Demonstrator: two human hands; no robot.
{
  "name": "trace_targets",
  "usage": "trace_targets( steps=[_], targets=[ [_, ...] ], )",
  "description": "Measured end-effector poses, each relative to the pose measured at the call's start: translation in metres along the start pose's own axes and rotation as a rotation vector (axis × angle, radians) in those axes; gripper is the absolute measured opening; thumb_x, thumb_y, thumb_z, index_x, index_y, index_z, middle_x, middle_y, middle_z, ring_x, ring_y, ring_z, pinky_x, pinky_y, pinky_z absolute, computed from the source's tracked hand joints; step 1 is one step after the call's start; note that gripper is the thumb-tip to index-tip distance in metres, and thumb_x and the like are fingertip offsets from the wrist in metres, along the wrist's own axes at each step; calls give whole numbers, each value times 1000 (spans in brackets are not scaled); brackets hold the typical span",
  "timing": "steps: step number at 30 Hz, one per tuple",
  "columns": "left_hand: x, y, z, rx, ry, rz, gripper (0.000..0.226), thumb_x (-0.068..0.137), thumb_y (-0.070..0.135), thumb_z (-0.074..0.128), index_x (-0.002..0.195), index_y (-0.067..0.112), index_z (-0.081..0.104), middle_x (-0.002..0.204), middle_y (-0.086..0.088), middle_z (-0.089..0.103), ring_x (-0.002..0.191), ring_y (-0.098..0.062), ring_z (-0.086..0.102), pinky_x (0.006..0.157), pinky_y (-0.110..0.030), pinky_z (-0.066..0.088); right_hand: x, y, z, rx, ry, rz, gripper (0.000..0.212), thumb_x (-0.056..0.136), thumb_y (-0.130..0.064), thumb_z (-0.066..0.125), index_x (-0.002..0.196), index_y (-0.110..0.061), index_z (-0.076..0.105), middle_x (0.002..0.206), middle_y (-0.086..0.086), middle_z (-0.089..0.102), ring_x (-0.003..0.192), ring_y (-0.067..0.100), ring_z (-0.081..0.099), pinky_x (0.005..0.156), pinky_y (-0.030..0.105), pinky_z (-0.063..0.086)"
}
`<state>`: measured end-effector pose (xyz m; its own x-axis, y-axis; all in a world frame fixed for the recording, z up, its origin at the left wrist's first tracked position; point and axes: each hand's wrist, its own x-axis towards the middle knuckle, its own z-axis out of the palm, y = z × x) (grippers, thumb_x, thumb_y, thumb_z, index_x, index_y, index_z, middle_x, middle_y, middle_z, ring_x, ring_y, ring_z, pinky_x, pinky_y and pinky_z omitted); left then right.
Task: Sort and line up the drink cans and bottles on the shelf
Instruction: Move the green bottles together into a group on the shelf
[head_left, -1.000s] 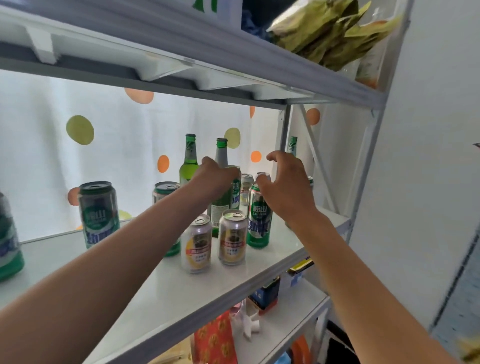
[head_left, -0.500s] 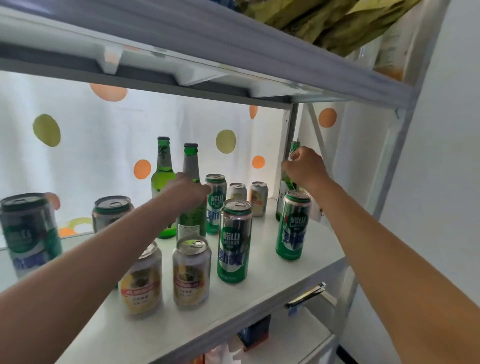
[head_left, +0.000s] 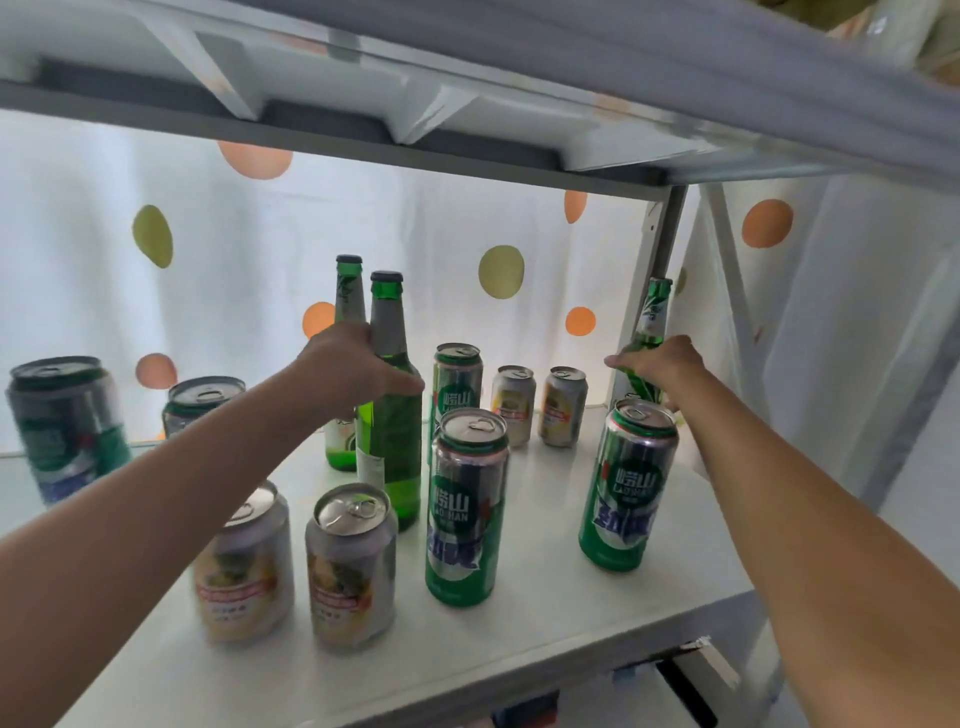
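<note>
Left hand (head_left: 353, 371) wrapped round shoulder of big green bottle (head_left: 392, 410) mid-shelf; right hand (head_left: 660, 369) gripping slimmer tilted bottle (head_left: 647, 338) at 2 o'clock by rear post (head_left: 667, 234). Glass: likely heavy, smooth, breakable, so best gripped at shoulder, not neck. Cans, e.g. tall green can (head_left: 465, 506) at 6 o'clock: likely light, tippy.

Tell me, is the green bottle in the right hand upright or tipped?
Tipped. The green bottle leans, its cap up toward the shelf post and its base hidden behind the right hand gripping its body.

A home storeroom: white metal shelf (head_left: 545, 613), polka-dot curtain (head_left: 249, 270).
</note>
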<state>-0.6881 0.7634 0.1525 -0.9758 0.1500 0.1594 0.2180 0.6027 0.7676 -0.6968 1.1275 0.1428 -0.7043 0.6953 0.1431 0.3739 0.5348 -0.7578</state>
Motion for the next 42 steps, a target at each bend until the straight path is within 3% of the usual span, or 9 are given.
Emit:
trace_targets(
  steps=[4, 8, 13, 18, 24, 29, 33, 36, 42],
  targets=[
    [-4, 16, -15, 10, -185, -107, 58, 69, 13, 87, 121, 9, 61, 123, -10, 62, 108, -34, 62, 87, -52, 55, 10, 8, 7, -14, 1, -5, 97, 66, -46, 89, 136, -3, 38, 136, 18, 54, 124, 37, 53, 94, 44, 49],
    [-4, 21, -11, 29, -192, -124, 50, 75, 6, 80, 120, 6, 58, 125, -14, 59, 110, -35, 60, 92, -50, 53, 13, 22, 14, -28, 30, -37, 89, 67, -42, 89, 132, -4, 42, 131, 17, 57, 119, 36, 56, 84, 37, 45],
    [-3, 14, 12, 53, -89, -105, 55, 72, 42, 80, 113, 13, 57, 112, -10, 58, 101, -28, 58, 85, -40, 54, 13, 26, 13, 48, -33, -63, 69, 62, -31, 87, 119, -8, 55, 110, 13, 65, 99, 33, 63, 66, 30, 48],
    [-6, 3, 25, 299, 233, 101, 58, 54, 56, 86, 86, 21, 53, 80, 1, 60, 74, -18, 58, 61, -29, 48, 10, 17, 9, 117, -169, -46, 63, 59, -26, 93, 110, -8, 62, 104, 13, 67, 94, 32, 66, 65, 33, 53],
    [-9, 4, 19, 161, 52, -93, 81, 51, 44, 93, 113, 14, 50, 104, -8, 58, 92, -32, 61, 62, -47, 61, -4, 13, 10, 82, -160, -149, 69, 56, -23, 95, 115, -10, 62, 107, 8, 68, 98, 28, 65, 76, 29, 50],
    [-13, 7, 23, 212, 94, -64, 54, 55, 40, 87, 95, 16, 61, 87, -6, 65, 65, -26, 66, 50, -31, 56, -24, 4, 7, -24, -37, -452, 60, 57, -22, 90, 105, -21, 54, 87, -6, 58, 78, 20, 55, 55, 20, 34],
    [-19, 6, 24, 267, 215, 140, 40, 52, 39, 84, 79, 21, 59, 74, 2, 62, 67, -13, 57, 52, -25, 45, -38, -7, -10, -44, 69, -672, 65, 59, -21, 85, 103, -36, 40, 80, -17, 52, 77, 23, 55, 66, 28, 38],
    [-32, 10, 15, 233, 326, 316, 34, 50, 35, 80, 73, 26, 56, 66, 13, 57, 65, -2, 53, 51, -20, 35, -55, -20, -26, -51, 125, -821, 62, 61, -17, 84, 103, -33, 41, 81, -14, 55, 75, 23, 54, 60, 29, 36],
    [-68, 15, -30, 163, 362, 559, 46, 50, 50, 78, 91, 34, 64, 82, 16, 70, 78, -2, 65, 73, -33, 56, -107, -38, -32, -69, 154, -1093, 56, 66, -20, 84, 107, -27, 47, 98, -9, 58, 80, 16, 55, 62, 24, 42]
  ],
)
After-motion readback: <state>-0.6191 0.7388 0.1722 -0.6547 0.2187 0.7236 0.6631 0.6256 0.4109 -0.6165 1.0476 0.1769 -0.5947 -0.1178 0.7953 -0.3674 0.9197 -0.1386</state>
